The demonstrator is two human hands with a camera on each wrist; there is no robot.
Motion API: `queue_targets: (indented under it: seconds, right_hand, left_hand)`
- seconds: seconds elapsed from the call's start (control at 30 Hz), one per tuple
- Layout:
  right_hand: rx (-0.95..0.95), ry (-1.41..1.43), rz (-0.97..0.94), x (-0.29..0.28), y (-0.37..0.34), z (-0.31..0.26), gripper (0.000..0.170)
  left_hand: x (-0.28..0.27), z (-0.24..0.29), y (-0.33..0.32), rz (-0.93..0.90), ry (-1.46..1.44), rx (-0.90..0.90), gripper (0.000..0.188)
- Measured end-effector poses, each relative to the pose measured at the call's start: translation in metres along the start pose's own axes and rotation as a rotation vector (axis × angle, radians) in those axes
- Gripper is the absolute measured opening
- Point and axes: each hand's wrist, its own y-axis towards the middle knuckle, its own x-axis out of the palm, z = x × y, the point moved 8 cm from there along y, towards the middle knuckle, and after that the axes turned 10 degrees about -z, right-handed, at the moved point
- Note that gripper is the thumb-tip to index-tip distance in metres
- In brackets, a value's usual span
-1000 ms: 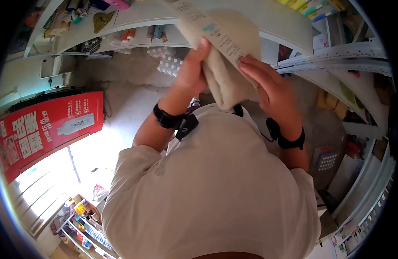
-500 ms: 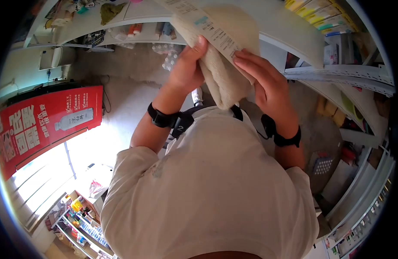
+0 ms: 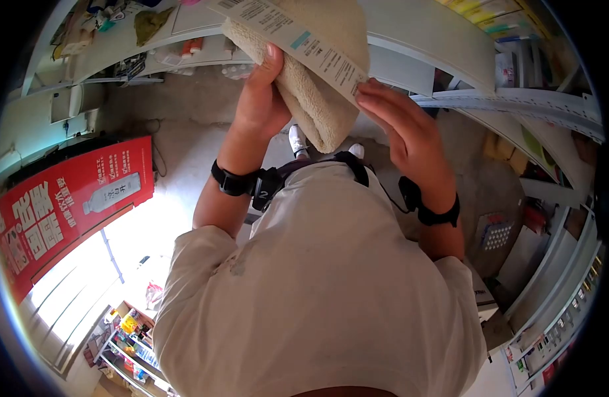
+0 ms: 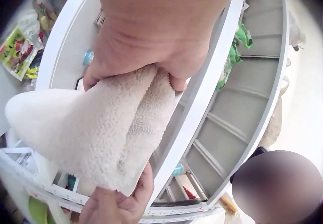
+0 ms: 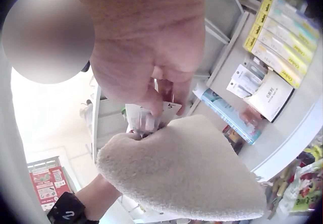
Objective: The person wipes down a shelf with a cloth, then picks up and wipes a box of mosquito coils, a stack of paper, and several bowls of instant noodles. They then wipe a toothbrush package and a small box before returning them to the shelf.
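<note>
A cream, fleecy folded cloth (image 3: 321,116) is held up in front of the body, with a long printed paper label (image 3: 303,41) lying diagonally across it. My left hand (image 3: 261,99) grips its left side, thumb over the edge by the label and the other fingers behind. In the left wrist view the cloth (image 4: 101,125) shows a deep fold below that hand. My right hand (image 3: 407,126) pinches the label's lower right end. The right wrist view shows this card end (image 5: 144,117) between thumb and fingers, just above the cloth (image 5: 186,168).
Pale shelving (image 3: 423,40) curves across the front, with yellow boxes (image 5: 282,37) and an open white carton (image 5: 270,95) on the right. A red poster (image 3: 73,212) stands at the left near a bright window. Grey floor (image 3: 192,132) and white shoes (image 3: 298,139) show below.
The cloth, its label and my left hand have shifted left in the head view. Both white shoes now show beneath the cloth. Both hands keep the same hold.
</note>
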Motion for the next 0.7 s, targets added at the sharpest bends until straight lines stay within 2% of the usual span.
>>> queue_targets:
  seconds: [0.3,0.4,0.5,0.63,0.7]
  right_hand:
    - [-0.039,-0.043,0.023,-0.006,-0.003,-0.008,0.057]
    - [-0.064,-0.043,0.001,-0.006,-0.001,-0.012,0.056]
    - [-0.052,-0.038,0.045,-0.005,0.002,-0.016,0.055]
    - [-0.113,-0.096,0.056,-0.005,0.0,-0.017,0.054]
    - [-0.136,-0.134,0.028,-0.005,-0.002,-0.021,0.054]
  left_hand:
    - [0.006,-0.001,-0.005,0.014,0.002,0.021,0.059]
    - [0.02,-0.009,-0.009,-0.108,-0.064,-0.036,0.058]
    - [0.031,-0.034,-0.017,-0.167,0.025,-0.113,0.057]
    - [0.019,-0.028,-0.018,-0.009,-0.013,-0.1,0.059]
    - [0.012,-0.006,-0.014,0.051,-0.09,0.011,0.06]
